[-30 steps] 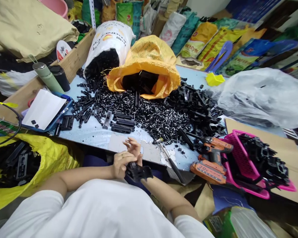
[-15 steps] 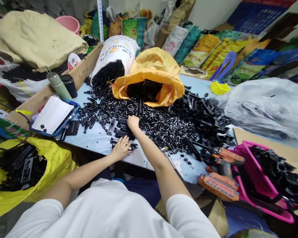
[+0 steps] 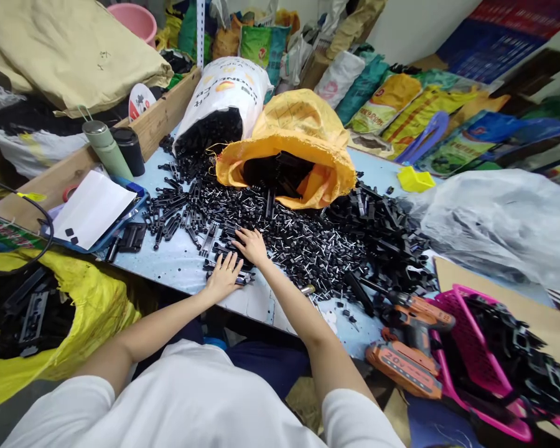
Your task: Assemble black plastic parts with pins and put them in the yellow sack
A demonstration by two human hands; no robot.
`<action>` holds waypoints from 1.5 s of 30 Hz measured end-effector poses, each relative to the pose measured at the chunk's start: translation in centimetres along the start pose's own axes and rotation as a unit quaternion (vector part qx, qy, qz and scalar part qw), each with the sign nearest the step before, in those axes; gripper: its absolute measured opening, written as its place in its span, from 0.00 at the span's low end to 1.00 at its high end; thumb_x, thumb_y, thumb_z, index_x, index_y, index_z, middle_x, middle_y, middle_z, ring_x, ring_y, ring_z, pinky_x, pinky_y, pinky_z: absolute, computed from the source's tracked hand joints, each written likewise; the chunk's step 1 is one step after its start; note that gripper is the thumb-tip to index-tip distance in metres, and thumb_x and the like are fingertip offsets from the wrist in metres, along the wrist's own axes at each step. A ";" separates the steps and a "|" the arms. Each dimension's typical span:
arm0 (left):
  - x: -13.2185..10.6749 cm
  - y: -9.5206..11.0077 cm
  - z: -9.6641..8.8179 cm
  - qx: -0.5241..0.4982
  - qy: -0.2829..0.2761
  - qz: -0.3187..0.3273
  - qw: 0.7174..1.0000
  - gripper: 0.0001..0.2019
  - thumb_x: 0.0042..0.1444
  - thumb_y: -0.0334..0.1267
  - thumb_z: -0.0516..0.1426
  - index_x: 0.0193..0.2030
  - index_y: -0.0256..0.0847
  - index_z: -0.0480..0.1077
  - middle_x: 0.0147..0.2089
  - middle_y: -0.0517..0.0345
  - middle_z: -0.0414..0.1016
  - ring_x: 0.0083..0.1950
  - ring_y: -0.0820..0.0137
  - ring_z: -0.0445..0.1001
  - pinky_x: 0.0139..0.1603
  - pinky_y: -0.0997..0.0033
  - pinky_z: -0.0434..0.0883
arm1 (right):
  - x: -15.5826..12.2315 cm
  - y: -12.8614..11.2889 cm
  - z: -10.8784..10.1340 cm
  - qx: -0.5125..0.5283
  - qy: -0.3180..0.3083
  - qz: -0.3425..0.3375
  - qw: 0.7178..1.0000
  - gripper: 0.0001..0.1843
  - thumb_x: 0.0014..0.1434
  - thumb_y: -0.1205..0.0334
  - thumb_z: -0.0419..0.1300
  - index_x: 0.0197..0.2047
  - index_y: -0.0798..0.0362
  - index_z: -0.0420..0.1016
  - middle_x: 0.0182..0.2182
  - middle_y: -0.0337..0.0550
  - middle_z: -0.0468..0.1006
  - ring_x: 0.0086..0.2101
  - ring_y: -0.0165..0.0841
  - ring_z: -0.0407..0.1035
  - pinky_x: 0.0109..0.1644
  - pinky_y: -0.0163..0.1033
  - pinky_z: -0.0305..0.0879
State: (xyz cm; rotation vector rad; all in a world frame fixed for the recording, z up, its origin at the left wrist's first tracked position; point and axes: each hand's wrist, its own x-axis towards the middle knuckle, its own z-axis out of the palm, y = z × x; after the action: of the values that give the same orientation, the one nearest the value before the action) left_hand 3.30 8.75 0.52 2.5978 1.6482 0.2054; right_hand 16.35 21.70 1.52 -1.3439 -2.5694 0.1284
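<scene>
My left hand lies flat with fingers spread over a row of long black plastic parts near the table's front edge. Just above and to its right, my right hand stretches its fingers over the upper end of the same row. Both hands look open, and I see nothing gripped in either. Beyond the right hand spreads a heap of small black pieces with silver pins. Left of the hands lie several loose black bar-shaped parts. What is under the palms is hidden.
An orange sack and a white sack open toward me with black parts inside. At right are an orange cordless drill and a pink basket. A green bottle and blue tray stand left, above a yellow sack.
My right hand has gone from a closed fist to outstretched fingers, staying over the black parts. My left hand now lies flatter and a little to the left. The view has shifted slightly.
</scene>
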 end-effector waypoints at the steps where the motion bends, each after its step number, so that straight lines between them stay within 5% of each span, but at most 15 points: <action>1: 0.5 -0.4 0.0 0.003 -0.003 0.007 1.000 0.38 0.55 0.55 0.54 0.65 0.32 0.53 0.67 0.35 0.50 0.69 0.51 0.47 0.66 0.46 0.44 | 0.3 0.1 0.7 0.001 0.005 0.001 1.000 0.26 0.64 0.44 0.45 0.58 0.47 0.67 0.57 0.45 0.67 0.55 0.38 0.59 0.62 0.49 0.44; 8: 4.3 -2.8 0.5 0.013 -0.003 0.023 1.000 0.37 0.56 0.55 0.53 0.65 0.29 0.55 0.65 0.34 0.54 0.67 0.50 0.52 0.66 0.47 0.46 | 3.5 1.4 0.6 -0.007 -0.001 0.013 1.000 0.24 0.64 0.44 0.45 0.55 0.45 0.71 0.54 0.43 0.70 0.51 0.38 0.62 0.60 0.49 0.45; 12: 3.4 -3.0 -0.6 -0.011 0.035 0.054 0.998 0.36 0.57 0.56 0.50 0.65 0.32 0.54 0.66 0.37 0.54 0.69 0.53 0.47 0.66 0.46 0.43 | 5.1 1.3 -1.5 -0.012 0.029 0.002 0.999 0.24 0.65 0.46 0.45 0.57 0.47 0.68 0.54 0.46 0.70 0.51 0.38 0.61 0.56 0.45 0.51; 14: 2.7 -3.6 -1.7 -0.034 0.083 0.057 0.994 0.33 0.59 0.55 0.48 0.64 0.34 0.55 0.66 0.41 0.54 0.69 0.54 0.46 0.66 0.46 0.42 | 6.6 2.4 -3.1 -0.027 0.087 0.062 0.994 0.26 0.65 0.49 0.45 0.61 0.51 0.62 0.54 0.51 0.69 0.52 0.40 0.60 0.54 0.44 0.54; 17: 2.8 -6.4 -3.5 -0.079 0.148 -0.066 0.984 0.25 0.61 0.48 0.47 0.59 0.34 0.60 0.60 0.42 0.63 0.63 0.58 0.57 0.63 0.53 0.54 | 9.4 5.5 -5.3 -0.068 0.122 0.233 0.962 0.33 0.63 0.50 0.49 0.66 0.60 0.51 0.51 0.61 0.70 0.51 0.46 0.60 0.51 0.48 0.56; 20: 4.3 -11.6 -4.7 -0.090 0.160 -0.277 0.943 0.19 0.60 0.42 0.49 0.52 0.31 0.65 0.51 0.40 0.69 0.54 0.57 0.65 0.53 0.59 0.64 | 11.5 8.6 -5.9 -0.063 0.061 0.320 0.944 0.38 0.57 0.52 0.57 0.64 0.62 0.53 0.46 0.63 0.73 0.51 0.50 0.61 0.51 0.54 0.55; 23: 6.1 -16.7 -5.0 -0.070 0.122 -0.406 0.903 0.18 0.58 0.37 0.49 0.50 0.27 0.66 0.50 0.36 0.67 0.53 0.54 0.64 0.49 0.58 0.64 | 12.0 10.5 -5.5 0.014 0.065 0.341 0.938 0.36 0.51 0.54 0.61 0.60 0.60 0.60 0.44 0.58 0.75 0.49 0.48 0.64 0.54 0.57 0.53; 26: 7.3 -19.6 -4.7 -0.070 0.040 -0.464 0.882 0.16 0.55 0.35 0.51 0.46 0.25 0.69 0.52 0.31 0.65 0.54 0.50 0.61 0.47 0.56 0.64 | 11.3 11.6 -5.4 0.162 0.180 0.317 0.917 0.33 0.48 0.56 0.62 0.56 0.58 0.64 0.42 0.50 0.75 0.45 0.40 0.68 0.54 0.53 0.58; 28: 7.6 -20.1 -4.6 -0.073 0.010 -0.467 0.881 0.15 0.54 0.34 0.52 0.43 0.25 0.70 0.53 0.30 0.64 0.55 0.49 0.60 0.48 0.54 0.64 | 10.4 12.1 -5.7 0.293 0.253 0.277 0.879 0.28 0.46 0.57 0.62 0.51 0.58 0.67 0.39 0.46 0.75 0.41 0.34 0.70 0.52 0.47 0.63; 32: 6.7 -19.2 -4.9 -0.045 0.013 -0.454 0.890 0.14 0.52 0.33 0.54 0.44 0.25 0.69 0.53 0.31 0.65 0.56 0.49 0.59 0.52 0.51 0.60 | 7.4 12.6 -7.1 0.511 0.322 0.262 0.752 0.19 0.43 0.60 0.64 0.38 0.54 0.65 0.32 0.36 0.74 0.32 0.26 0.71 0.43 0.36 0.71; 35: 4.9 -17.8 -5.9 -0.016 0.078 -0.438 0.896 0.17 0.56 0.35 0.52 0.49 0.26 0.65 0.51 0.35 0.67 0.54 0.53 0.62 0.53 0.55 0.61 | 4.3 12.5 -8.1 0.625 0.315 0.280 0.657 0.18 0.43 0.62 0.65 0.35 0.52 0.61 0.29 0.33 0.73 0.31 0.25 0.72 0.41 0.35 0.72; 38: 2.6 -15.8 -7.9 -0.039 0.122 -0.380 0.916 0.18 0.60 0.40 0.49 0.53 0.30 0.62 0.49 0.40 0.69 0.50 0.57 0.68 0.50 0.62 0.64 | 1.1 12.3 -8.8 0.685 0.297 0.271 0.607 0.17 0.44 0.63 0.65 0.35 0.51 0.61 0.32 0.35 0.75 0.35 0.26 0.73 0.44 0.36 0.72; 41: 0.3 -12.5 -10.5 -0.057 0.089 -0.323 0.941 0.18 0.60 0.45 0.50 0.51 0.35 0.63 0.43 0.46 0.72 0.45 0.58 0.72 0.45 0.63 0.66 | -2.2 11.7 -9.4 0.672 0.304 0.266 0.621 0.17 0.46 0.60 0.64 0.36 0.51 0.61 0.33 0.37 0.75 0.37 0.28 0.73 0.45 0.38 0.71; 43: -1.0 -9.5 -11.5 -0.059 0.032 -0.248 0.967 0.15 0.58 0.45 0.52 0.47 0.37 0.65 0.40 0.50 0.73 0.42 0.59 0.73 0.43 0.64 0.67 | -4.5 10.7 -9.6 0.600 0.334 0.257 0.680 0.19 0.46 0.57 0.64 0.39 0.51 0.63 0.36 0.39 0.76 0.38 0.29 0.72 0.45 0.40 0.71; 45: -1.9 -6.3 -11.2 -0.050 -0.022 -0.155 0.986 0.11 0.56 0.42 0.56 0.41 0.38 0.67 0.39 0.51 0.73 0.41 0.60 0.72 0.42 0.65 0.67 | -7.0 8.9 -9.4 0.474 0.354 0.234 0.772 0.21 0.47 0.55 0.63 0.44 0.52 0.64 0.40 0.42 0.75 0.40 0.32 0.71 0.46 0.43 0.69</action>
State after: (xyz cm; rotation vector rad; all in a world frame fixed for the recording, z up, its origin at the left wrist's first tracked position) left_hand -4.77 9.45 10.72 2.2210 1.9402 0.2050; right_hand 29.65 20.72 7.81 -1.1987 -1.1720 0.7293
